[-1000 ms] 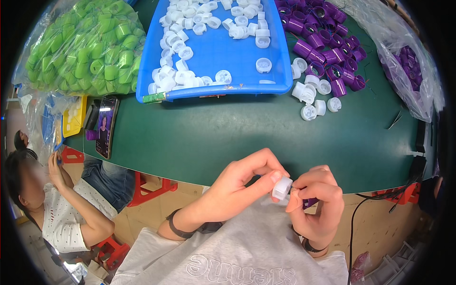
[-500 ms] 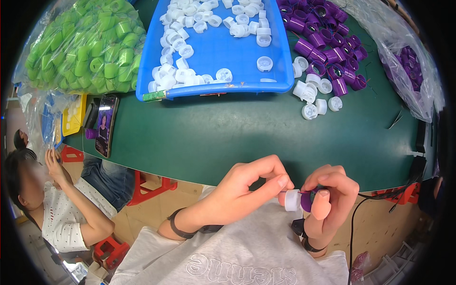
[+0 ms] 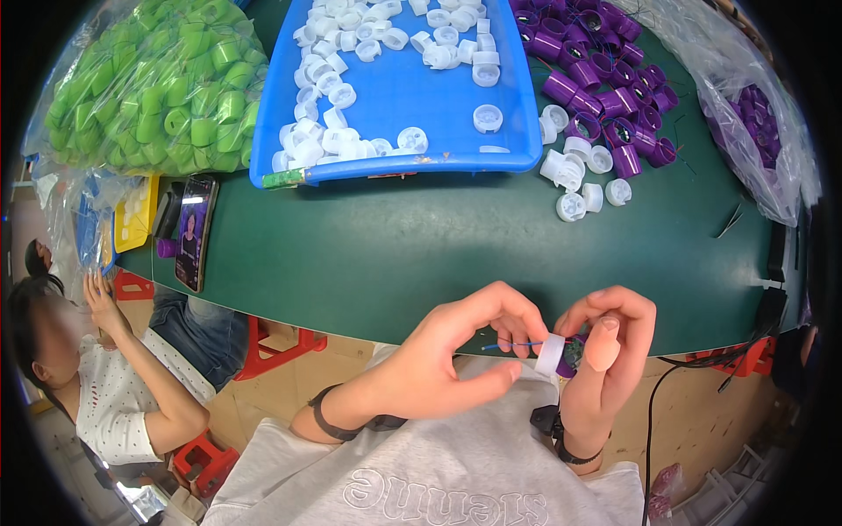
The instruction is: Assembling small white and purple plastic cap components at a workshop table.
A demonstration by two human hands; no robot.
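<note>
**Hands draw apart a little as a thin blue rod shows at the white cap**

Since half a second ago the left hand (image 3: pixel 438 359) has slid slightly leftward, and a thin blue rod (image 3: pixel 504 346) now shows between its fingertips and the white cap (image 3: pixel 550 354); a second ago both hands were bunched tight around the cap. The left thumb and fingers are pinched together on the rod, which points toward the cap's open side. The right hand (image 3: pixel 605 351) is curled, thumb and fingers pinching the white cap and the purple piece (image 3: pixel 574 355) seated just behind it; the purple piece is mostly hidden by the thumb. Both hands hover just off the near edge of the green table (image 3: pixel 395 254), above the person's grey shirt.

On the table, well away from the hands, a blue tray (image 3: pixel 412 96) holds scattered white caps. To its right lies a heap of purple caps (image 3: pixel 605 79) with a few loose white caps (image 3: pixel 579 175) beside it, and a clear bag of purple pieces (image 3: pixel 754 123) sits at the far right. A bag of green caps (image 3: pixel 149 88) fills the far left, and a phone (image 3: pixel 195 232) lies near the left edge. Another person (image 3: pixel 96 377) sits lower left beside red stools.
</note>
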